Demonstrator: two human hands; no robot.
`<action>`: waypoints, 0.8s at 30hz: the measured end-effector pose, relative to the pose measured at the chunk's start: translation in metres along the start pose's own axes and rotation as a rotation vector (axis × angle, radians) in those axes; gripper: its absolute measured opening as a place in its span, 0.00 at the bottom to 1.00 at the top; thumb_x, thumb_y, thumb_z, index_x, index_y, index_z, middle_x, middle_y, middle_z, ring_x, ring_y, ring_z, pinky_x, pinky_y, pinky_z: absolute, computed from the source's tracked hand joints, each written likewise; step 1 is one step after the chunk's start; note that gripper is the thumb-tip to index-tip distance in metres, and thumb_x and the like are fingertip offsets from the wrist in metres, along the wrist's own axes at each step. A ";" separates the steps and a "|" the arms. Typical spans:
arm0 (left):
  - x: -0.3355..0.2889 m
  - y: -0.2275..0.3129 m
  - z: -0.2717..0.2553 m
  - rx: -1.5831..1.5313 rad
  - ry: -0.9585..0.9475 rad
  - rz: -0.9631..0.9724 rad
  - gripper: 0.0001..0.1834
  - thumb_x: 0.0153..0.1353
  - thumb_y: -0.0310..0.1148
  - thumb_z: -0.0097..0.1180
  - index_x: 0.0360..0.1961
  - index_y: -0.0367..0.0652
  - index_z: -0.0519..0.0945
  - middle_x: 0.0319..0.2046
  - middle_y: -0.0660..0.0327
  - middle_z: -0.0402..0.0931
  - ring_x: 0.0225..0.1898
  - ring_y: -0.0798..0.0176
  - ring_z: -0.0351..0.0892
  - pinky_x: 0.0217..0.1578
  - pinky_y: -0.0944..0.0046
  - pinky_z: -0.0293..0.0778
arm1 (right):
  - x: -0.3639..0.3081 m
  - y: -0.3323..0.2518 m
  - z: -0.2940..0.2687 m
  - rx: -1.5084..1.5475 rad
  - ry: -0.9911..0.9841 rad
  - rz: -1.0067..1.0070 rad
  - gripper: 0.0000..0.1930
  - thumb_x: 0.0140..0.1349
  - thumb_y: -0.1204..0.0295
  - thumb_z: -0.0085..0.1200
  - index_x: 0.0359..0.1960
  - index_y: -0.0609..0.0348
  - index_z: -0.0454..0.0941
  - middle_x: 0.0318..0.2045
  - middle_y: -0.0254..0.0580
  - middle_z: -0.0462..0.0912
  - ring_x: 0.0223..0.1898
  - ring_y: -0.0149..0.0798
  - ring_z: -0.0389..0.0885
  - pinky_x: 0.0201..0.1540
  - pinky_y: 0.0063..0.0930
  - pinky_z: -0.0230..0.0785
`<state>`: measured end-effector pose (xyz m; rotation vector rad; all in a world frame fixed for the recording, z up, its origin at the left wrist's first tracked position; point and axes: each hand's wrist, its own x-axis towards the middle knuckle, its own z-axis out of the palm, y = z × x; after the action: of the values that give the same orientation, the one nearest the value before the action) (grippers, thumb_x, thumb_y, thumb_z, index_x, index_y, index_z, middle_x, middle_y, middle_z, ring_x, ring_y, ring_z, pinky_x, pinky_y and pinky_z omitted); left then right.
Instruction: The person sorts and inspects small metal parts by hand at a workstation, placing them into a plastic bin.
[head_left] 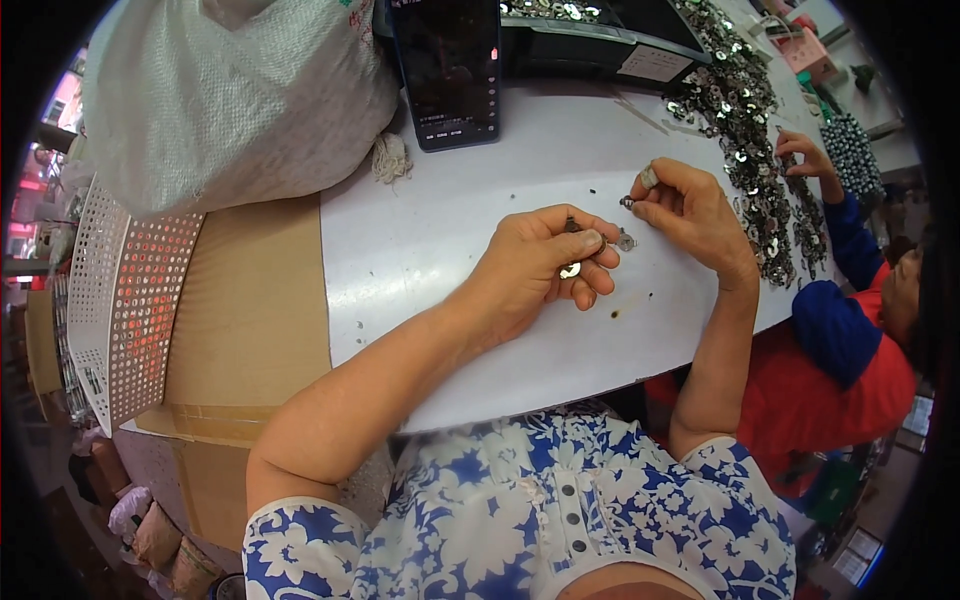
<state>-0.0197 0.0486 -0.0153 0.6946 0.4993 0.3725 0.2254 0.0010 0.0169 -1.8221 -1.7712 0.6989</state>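
My left hand (548,258) is closed round a few small metal pieces (570,270), pinched between thumb and fingers above the white tabletop (440,270). Another round metal piece (626,241) shows just past its fingertips. To the right, my right hand (690,205) pinches a small dark metal part (627,202) between thumb and forefinger. A pale wrap covers one of its fingers. The exact shape of the held pieces is partly hidden by my fingers.
A long heap of small metal pieces (755,140) lies along the right, where a co-worker's hand (803,155) reaches in. A smartphone (447,75) leans before a black tray (600,50). A white woven sack (235,100), cardboard (250,300) and a perforated basket (135,310) stand left.
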 end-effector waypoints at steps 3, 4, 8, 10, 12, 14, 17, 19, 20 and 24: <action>0.000 0.001 0.001 0.022 -0.001 -0.007 0.12 0.74 0.29 0.52 0.51 0.34 0.81 0.40 0.54 0.83 0.34 0.67 0.86 0.30 0.71 0.82 | 0.002 0.005 0.007 0.051 0.013 0.015 0.07 0.58 0.75 0.65 0.34 0.66 0.80 0.24 0.33 0.79 0.25 0.22 0.71 0.28 0.21 0.65; 0.000 0.001 0.002 0.029 -0.005 -0.008 0.12 0.74 0.29 0.52 0.51 0.34 0.81 0.40 0.54 0.83 0.35 0.66 0.87 0.31 0.70 0.82 | 0.003 0.007 0.008 0.072 0.033 0.031 0.07 0.58 0.75 0.65 0.33 0.66 0.80 0.23 0.33 0.79 0.25 0.22 0.72 0.28 0.21 0.65; -0.001 0.002 0.002 0.012 -0.016 -0.015 0.12 0.74 0.29 0.52 0.51 0.34 0.81 0.41 0.53 0.83 0.36 0.65 0.87 0.33 0.68 0.83 | 0.002 0.003 0.001 0.089 0.022 0.064 0.08 0.58 0.76 0.65 0.34 0.67 0.80 0.25 0.34 0.80 0.26 0.22 0.73 0.29 0.21 0.67; -0.001 0.002 0.002 0.013 -0.023 -0.017 0.13 0.74 0.30 0.52 0.52 0.34 0.81 0.42 0.53 0.83 0.37 0.64 0.87 0.34 0.67 0.84 | -0.003 -0.003 -0.003 0.059 -0.010 0.044 0.08 0.57 0.76 0.65 0.33 0.67 0.80 0.26 0.34 0.81 0.27 0.22 0.73 0.29 0.21 0.67; 0.000 0.001 0.002 0.016 -0.030 -0.012 0.13 0.74 0.31 0.52 0.51 0.34 0.81 0.42 0.53 0.83 0.37 0.64 0.87 0.34 0.67 0.84 | -0.004 -0.001 -0.003 0.029 -0.038 0.025 0.07 0.56 0.77 0.65 0.33 0.67 0.80 0.27 0.34 0.82 0.27 0.22 0.74 0.30 0.21 0.68; -0.001 0.001 0.002 0.019 -0.035 -0.009 0.13 0.75 0.32 0.52 0.51 0.33 0.81 0.41 0.53 0.83 0.37 0.64 0.87 0.34 0.68 0.84 | -0.003 0.007 0.000 0.104 -0.063 0.023 0.08 0.55 0.78 0.64 0.35 0.67 0.80 0.28 0.34 0.82 0.28 0.22 0.74 0.31 0.21 0.69; -0.001 0.000 0.001 0.014 -0.050 0.013 0.14 0.75 0.33 0.52 0.50 0.33 0.81 0.40 0.54 0.82 0.36 0.64 0.87 0.34 0.68 0.84 | -0.004 0.005 0.001 0.107 -0.059 0.034 0.07 0.56 0.79 0.63 0.36 0.67 0.80 0.29 0.33 0.82 0.28 0.22 0.73 0.31 0.19 0.68; 0.001 -0.002 -0.002 -0.038 -0.075 0.022 0.14 0.75 0.34 0.52 0.50 0.33 0.81 0.39 0.54 0.82 0.36 0.65 0.86 0.34 0.69 0.83 | -0.003 0.010 0.001 0.165 -0.056 0.028 0.07 0.58 0.79 0.62 0.37 0.67 0.80 0.30 0.32 0.82 0.28 0.21 0.74 0.31 0.18 0.69; 0.001 -0.002 -0.002 -0.037 -0.079 0.017 0.14 0.75 0.34 0.52 0.50 0.33 0.81 0.39 0.54 0.82 0.36 0.65 0.86 0.34 0.69 0.83 | -0.003 0.011 0.000 0.222 -0.053 0.022 0.06 0.60 0.80 0.62 0.38 0.66 0.80 0.31 0.31 0.82 0.29 0.21 0.75 0.32 0.17 0.70; 0.000 -0.003 0.001 -0.028 -0.003 0.045 0.12 0.73 0.31 0.55 0.50 0.33 0.81 0.40 0.54 0.82 0.36 0.65 0.86 0.34 0.70 0.83 | 0.000 -0.001 0.006 0.651 0.026 -0.054 0.07 0.64 0.81 0.62 0.43 0.64 0.80 0.36 0.33 0.82 0.36 0.23 0.80 0.35 0.18 0.75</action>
<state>-0.0186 0.0458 -0.0166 0.6796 0.4750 0.4198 0.2207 0.0014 0.0127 -1.3254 -1.3467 1.0708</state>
